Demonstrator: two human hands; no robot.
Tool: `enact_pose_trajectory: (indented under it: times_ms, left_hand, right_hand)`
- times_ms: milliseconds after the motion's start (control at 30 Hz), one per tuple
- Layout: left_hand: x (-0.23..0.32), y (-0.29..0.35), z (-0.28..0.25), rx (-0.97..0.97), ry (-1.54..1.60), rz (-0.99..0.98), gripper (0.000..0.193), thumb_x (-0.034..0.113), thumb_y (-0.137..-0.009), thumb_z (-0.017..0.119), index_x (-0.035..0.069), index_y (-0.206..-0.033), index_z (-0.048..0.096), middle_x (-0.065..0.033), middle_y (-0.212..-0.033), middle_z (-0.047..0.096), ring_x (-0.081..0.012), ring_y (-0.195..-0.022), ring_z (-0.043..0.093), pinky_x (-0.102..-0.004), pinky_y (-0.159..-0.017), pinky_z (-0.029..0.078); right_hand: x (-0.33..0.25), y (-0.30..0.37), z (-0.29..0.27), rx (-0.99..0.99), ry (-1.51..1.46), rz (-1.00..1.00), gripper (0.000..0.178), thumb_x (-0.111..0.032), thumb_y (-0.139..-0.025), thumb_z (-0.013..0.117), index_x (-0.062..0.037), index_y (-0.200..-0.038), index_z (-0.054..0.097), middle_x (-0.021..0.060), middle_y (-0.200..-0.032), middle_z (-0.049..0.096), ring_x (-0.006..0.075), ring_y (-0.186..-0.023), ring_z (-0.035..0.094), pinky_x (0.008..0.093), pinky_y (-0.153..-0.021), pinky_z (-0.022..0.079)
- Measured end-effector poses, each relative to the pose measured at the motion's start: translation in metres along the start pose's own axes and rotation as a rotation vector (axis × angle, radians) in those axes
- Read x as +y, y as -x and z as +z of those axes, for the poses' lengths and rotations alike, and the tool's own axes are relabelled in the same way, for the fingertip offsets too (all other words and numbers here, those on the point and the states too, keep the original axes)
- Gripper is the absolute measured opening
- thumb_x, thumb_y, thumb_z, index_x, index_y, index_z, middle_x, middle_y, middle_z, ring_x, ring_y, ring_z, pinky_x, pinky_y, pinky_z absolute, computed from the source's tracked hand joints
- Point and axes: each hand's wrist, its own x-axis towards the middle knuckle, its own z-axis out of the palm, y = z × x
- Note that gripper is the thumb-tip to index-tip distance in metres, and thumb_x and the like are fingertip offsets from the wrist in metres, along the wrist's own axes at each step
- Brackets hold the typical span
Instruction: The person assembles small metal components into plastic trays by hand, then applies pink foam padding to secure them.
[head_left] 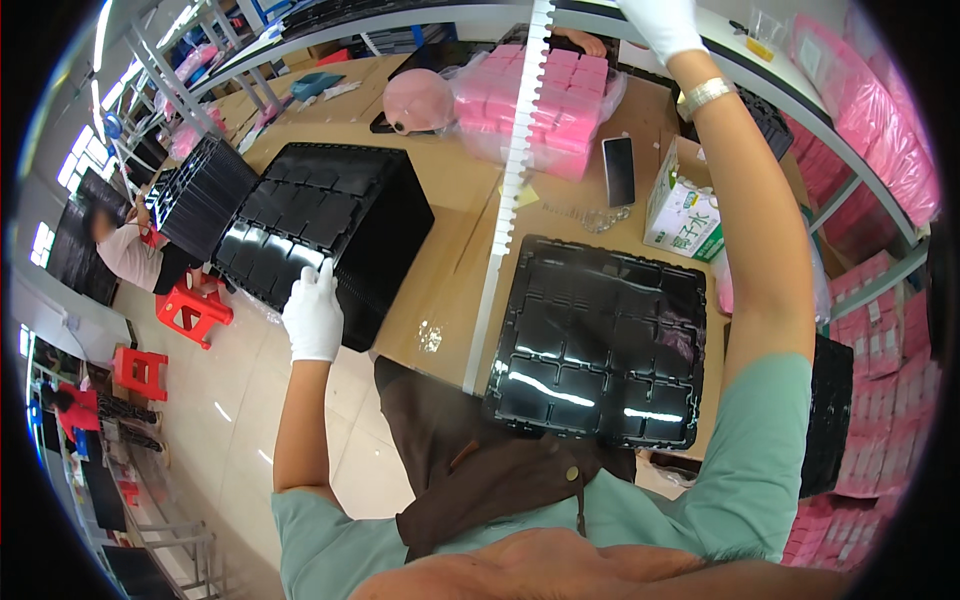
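My left hand [313, 317], in a white glove, rests at the near edge of a tall stack of black plastic trays [300, 215]. Its fingers are stretched out onto the top tray and hold nothing visible. My right hand [662, 28], also gloved, is raised to the shelf at the top of the view, where its fingers are cut off by the picture's edge. On the table before me lies a glossy black moulded tray [605, 340] with several compartments. A long white notched strip [513, 180] runs between the stack and this tray.
Pink foam blocks in clear plastic [540, 110], a pink round bundle [418, 100], a phone [619, 171] and a white-green carton [683, 205] lie on the cardboard-covered table [450, 200]. A metal shelf frame [840, 140] stands at right. Two people are at left, near red stools [194, 310].
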Motion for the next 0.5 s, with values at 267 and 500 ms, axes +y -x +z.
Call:
enact_pose_trajectory:
  times_ms: [267, 500]
  left_hand:
    - [0.107, -0.065, -0.03, 0.225, 0.504, 0.234, 0.047, 0.007, -0.083, 0.06, 0.007, -0.129, 0.051, -0.0138, -0.117, 0.058, -0.0323, -0.11, 0.054, -0.0413, -0.091, 0.045]
    - [0.218, -0.131, 0.076, -0.903, 1.867, -0.154, 0.039, 0.032, -0.092, 0.064, 0.001, -0.114, 0.059, -0.0043, -0.087, 0.063, -0.0138, -0.072, 0.06, -0.0269, -0.064, 0.05]
  right_hand:
    - [0.07, -0.003, 0.052, -0.086, 0.053, -0.396, 0.035, -0.036, -0.087, 0.052, -0.0047, -0.093, 0.067, 0.0218, -0.095, 0.066, 0.0358, -0.093, 0.062, 0.0471, -0.08, 0.048]
    - [0.066, -0.025, 0.083, -0.264, 0.608, -0.011, 0.033, -0.038, -0.091, 0.054, -0.0127, -0.104, 0.07, 0.0148, -0.1, 0.068, 0.0319, -0.096, 0.065, 0.0422, -0.082, 0.052]
